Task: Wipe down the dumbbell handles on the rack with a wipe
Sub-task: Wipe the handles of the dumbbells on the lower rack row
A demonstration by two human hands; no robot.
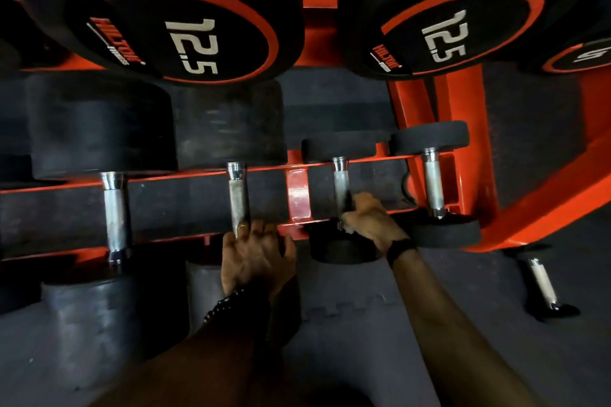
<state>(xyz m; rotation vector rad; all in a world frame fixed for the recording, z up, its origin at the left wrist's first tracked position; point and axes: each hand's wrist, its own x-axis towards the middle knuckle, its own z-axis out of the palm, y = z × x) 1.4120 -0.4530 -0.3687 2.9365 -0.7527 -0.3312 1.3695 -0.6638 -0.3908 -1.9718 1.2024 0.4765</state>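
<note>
Two hands working at the lower tier of an orange dumbbell rack (297, 195).

Nearest, the left hand (256, 258) is resting its loosely spread fingers at the near end of one chrome handle (238, 198), gripping nothing. Beside it, the right hand (372, 220) is curling around the next handle (341, 188); a wipe cannot be made out there. A loose dumbbell (544, 286) is lying on the floor mat. Farther up, blurred 12.5 dumbbells (185, 30) are overhanging the tier.

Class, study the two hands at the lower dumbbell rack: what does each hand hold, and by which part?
The right hand grips a small dumbbell near its handle's lower end. The left hand rests at the lower end of a bigger dumbbell's handle; whether it grips cannot be told. No wipe shows.
</note>
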